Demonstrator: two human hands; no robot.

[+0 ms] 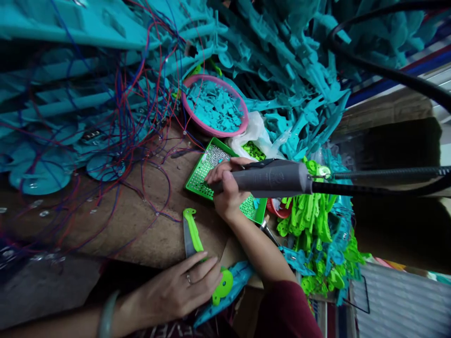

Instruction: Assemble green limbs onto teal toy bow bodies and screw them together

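Observation:
My right hand is wrapped around a grey electric screwdriver, whose cables run off to the right. Its front end lies over a green perforated tray with small silver screws in it; the bit is hidden. At the table's near edge, my left hand lies over a lime-green plastic part, fingers together on top and thumb out of sight. A flat grey blade-like piece runs along that part. Below the hand, a round lime-green end shows above a turquoise plastic piece.
A pink basin of small turquoise pieces stands behind the tray, beside a white plastic bag. Red and blue wires tangle across the left. Lime-green parts pile at right; turquoise mouldings heap at the back.

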